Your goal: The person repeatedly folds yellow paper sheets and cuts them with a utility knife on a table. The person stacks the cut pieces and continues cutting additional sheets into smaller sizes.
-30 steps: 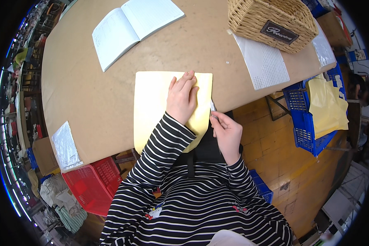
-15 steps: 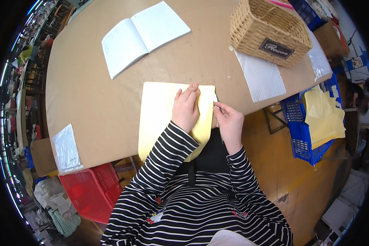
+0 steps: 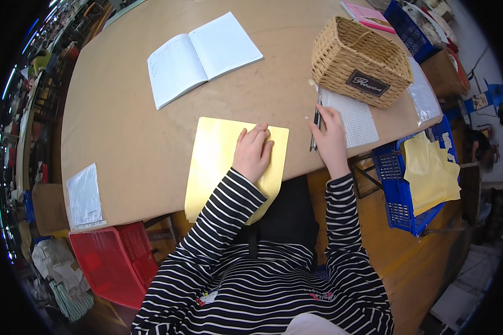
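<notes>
The pale yellow rectangular paper sheet [image 3: 218,162] lies on the brown rounded surface [image 3: 123,123], its near edge overhanging. The left hand [image 3: 252,152] rests open and flat on the sheet's right part. Right of the sheet, the right hand [image 3: 330,137] is closed around a thin dark pen-like tool [image 3: 315,125], just below the woven wicker basket [image 3: 360,58]. This looks like a pause with the sheet pinned; working on it would call for bringing the tool over.
</notes>
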### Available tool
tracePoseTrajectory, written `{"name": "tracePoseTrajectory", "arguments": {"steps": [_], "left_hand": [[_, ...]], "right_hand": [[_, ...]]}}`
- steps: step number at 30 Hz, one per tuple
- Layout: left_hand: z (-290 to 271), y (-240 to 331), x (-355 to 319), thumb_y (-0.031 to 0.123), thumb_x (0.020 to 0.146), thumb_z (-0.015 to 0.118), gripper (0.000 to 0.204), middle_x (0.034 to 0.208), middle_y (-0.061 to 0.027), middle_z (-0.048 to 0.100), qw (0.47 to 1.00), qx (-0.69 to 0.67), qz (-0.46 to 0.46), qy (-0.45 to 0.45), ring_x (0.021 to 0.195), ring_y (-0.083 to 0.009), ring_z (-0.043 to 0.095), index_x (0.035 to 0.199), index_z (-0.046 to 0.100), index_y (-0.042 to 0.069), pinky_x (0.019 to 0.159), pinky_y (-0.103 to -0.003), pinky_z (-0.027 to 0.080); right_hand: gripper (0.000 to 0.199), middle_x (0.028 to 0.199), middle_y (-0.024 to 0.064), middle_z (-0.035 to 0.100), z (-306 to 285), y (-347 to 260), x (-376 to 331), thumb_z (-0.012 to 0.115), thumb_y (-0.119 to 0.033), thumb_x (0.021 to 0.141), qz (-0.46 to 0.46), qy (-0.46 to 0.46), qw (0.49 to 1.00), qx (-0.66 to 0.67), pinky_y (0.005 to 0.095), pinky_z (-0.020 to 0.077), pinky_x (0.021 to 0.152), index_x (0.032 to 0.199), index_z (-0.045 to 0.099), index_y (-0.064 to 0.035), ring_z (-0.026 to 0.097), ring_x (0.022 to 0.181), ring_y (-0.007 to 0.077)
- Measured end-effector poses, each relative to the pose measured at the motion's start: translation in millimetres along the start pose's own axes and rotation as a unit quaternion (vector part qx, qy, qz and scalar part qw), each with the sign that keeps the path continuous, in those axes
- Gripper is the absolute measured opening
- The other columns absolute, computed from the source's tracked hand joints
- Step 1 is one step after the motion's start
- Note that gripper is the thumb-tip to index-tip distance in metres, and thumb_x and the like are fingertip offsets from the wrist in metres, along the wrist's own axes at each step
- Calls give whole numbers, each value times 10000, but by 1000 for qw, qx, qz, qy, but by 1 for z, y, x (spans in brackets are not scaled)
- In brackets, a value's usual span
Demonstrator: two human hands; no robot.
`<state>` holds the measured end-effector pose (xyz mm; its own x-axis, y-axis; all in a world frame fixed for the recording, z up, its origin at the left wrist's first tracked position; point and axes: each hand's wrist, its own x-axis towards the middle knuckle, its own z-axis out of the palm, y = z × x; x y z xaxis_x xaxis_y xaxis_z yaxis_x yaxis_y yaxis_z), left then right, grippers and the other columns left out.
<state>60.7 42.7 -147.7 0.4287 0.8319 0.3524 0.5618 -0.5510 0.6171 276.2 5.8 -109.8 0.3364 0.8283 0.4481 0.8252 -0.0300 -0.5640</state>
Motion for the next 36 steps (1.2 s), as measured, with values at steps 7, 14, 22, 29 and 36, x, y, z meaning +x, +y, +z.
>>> {"name": "tracePoseTrajectory", "arguments": {"steps": [7, 14, 22, 29, 36], "left_hand": [[1, -2, -2, 132, 924, 627, 207, 1282, -115, 622, 1000, -16, -9, -8, 1253, -305, 554, 1101, 607, 25, 1110, -511, 351], [-22, 16, 4, 96, 915, 637, 204, 1162, -142, 659, 988, -121, 48, 85, 1029, -278, 660, 1108, 641, 29, 896, -369, 511], [-115, 110, -45, 260, 918, 687, 367, 899, -146, 642, 973, -144, -173, -58, 712, -237, 690, 1163, 621, -5, 660, -332, 571], [-156, 102, -53, 396, 890, 707, 515, 850, -174, 709, 967, -53, -208, -134, 720, -273, 725, 1144, 625, -44, 648, -371, 586], [-131, 42, -66, 178, 993, 557, 281, 760, -139, 704, 897, -303, -297, -123, 661, -166, 673, 1124, 648, -53, 597, -294, 514]], "right_hand": [[165, 1030, 45, 543, 10, -41, -163, 531, -51, 999, 250, 96, 900, 344, 274, 451, 923, 1146, 463, -20, 547, 947, 134], [293, 1130, 45, 656, 20, -67, -190, 547, -69, 1007, 349, -223, 723, 552, 237, 483, 843, 1268, 589, 57, 597, 980, 80], [359, 1002, 60, 710, -54, -116, -108, 471, -107, 1036, 247, -249, 796, 494, 224, 513, 771, 1352, 557, 41, 616, 885, 72], [461, 1595, 200, 284, -60, -152, -106, 434, -84, 1028, 183, -360, 710, 578, 301, 521, 932, 1464, 396, 58, 518, 1292, 228], [539, 1511, 201, 392, -25, -156, -120, 602, -43, 946, 142, -304, 836, 435, 343, 511, 978, 1454, 432, 11, 493, 1304, 264]]}}
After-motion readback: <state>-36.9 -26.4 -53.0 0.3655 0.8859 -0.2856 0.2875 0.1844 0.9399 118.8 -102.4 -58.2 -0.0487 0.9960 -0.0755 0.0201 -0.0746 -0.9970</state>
